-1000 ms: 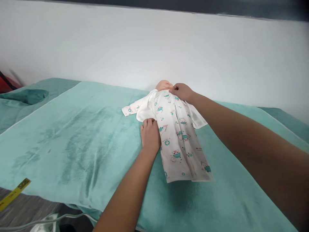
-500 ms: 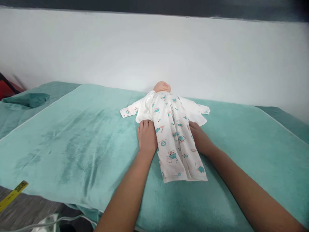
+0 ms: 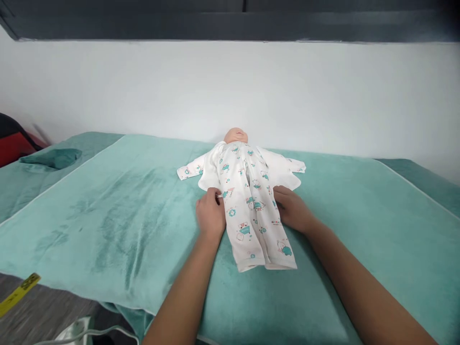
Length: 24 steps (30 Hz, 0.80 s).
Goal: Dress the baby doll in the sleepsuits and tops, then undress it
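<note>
A baby doll lies on its back, only its head showing. White baby trousers with a teal and red print are spread over its body, the leg cuffs toward me. Under them lies a white baby top with its sleeves stretched out to both sides. My left hand pinches the left edge of the trousers between thumb and finger. At the opposite edge, my right hand has its fingers curled around the cloth; the fingertips are partly hidden by it.
A teal plush sheet covers the bed, which meets a white wall behind. Bunched teal fabric and a red and black object are at the left. A yellow strip and a cable show at lower left.
The view has shifted slightly. My left hand has gone from lying along the trousers' edge to pinching it. The right hand stays at the other edge.
</note>
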### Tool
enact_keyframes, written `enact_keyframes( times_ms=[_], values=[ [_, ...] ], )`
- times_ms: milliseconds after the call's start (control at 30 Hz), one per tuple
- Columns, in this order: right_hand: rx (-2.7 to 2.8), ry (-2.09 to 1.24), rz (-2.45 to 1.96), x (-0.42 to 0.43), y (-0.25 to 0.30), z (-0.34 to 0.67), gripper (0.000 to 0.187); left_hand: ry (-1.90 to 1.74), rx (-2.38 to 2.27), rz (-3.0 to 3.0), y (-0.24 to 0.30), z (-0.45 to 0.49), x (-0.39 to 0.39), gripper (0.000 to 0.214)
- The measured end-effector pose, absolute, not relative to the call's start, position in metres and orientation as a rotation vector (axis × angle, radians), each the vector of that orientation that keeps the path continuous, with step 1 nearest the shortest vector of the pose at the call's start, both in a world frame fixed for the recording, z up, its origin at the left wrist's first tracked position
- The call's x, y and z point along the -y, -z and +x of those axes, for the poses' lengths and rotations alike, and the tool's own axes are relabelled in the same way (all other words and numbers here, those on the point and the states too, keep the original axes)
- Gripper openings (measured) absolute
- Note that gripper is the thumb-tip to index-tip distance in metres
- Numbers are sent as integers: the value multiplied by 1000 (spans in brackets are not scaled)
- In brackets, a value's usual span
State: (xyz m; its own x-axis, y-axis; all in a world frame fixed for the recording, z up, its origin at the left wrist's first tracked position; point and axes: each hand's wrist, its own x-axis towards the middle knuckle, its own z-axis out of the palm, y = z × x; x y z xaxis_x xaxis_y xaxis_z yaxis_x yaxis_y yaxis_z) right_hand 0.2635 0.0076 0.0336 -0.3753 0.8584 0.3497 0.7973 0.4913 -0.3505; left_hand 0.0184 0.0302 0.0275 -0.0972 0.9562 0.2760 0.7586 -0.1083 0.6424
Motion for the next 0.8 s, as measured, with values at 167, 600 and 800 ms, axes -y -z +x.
enact_keyframes(
  times_ms=[167, 600, 800],
  values=[
    [2184, -513, -1254, -1, -36, 264, 23, -1120, -1869, 1714, -28, 13, -13, 12],
    [1318, -196, -2155, -68, -16, 352, 32, -786, -2260, 1946, -35, -12, -92, 40],
    [1337, -364, -1586, -71, -75, 304, 31, -965, -2068, 1845, -32, -14, -93, 16]
  ],
)
